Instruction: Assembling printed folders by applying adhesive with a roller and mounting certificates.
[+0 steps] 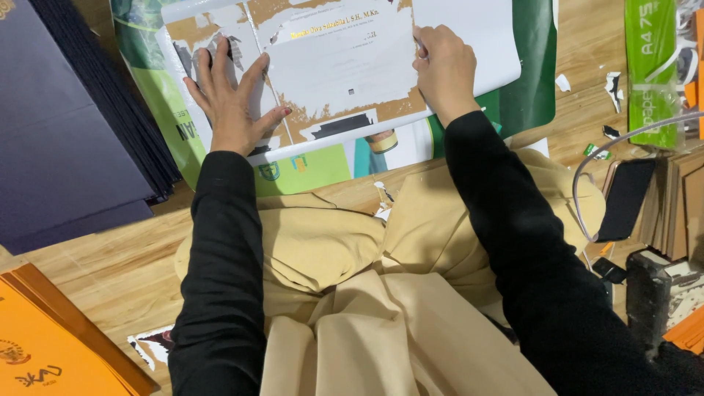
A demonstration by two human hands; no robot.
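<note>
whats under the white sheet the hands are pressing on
A green poster lies under the white sheet, showing at its left, right and lower edges. The left hand and right hand press the sheet flat. The poster's middle is covered, so its print cannot be seen.

White sheet (334, 62): top cut by upper picture edge; lower-left part hidden under left hand (231, 103); right margin partly covered by right hand (444, 70). Fine print on sheet too small to tell. Green poster (524, 88) beneath: mostly hidden by sheet. Dark folder stack (66, 132): cut by left and top edges. Orange folders (51, 345): cut at bottom-left corner. Green paper pack (649, 66): top cut off. Black phone (625, 199): lower end behind beige cloth (381, 293). Floor (110, 271) near person hidden by cloth.
</note>
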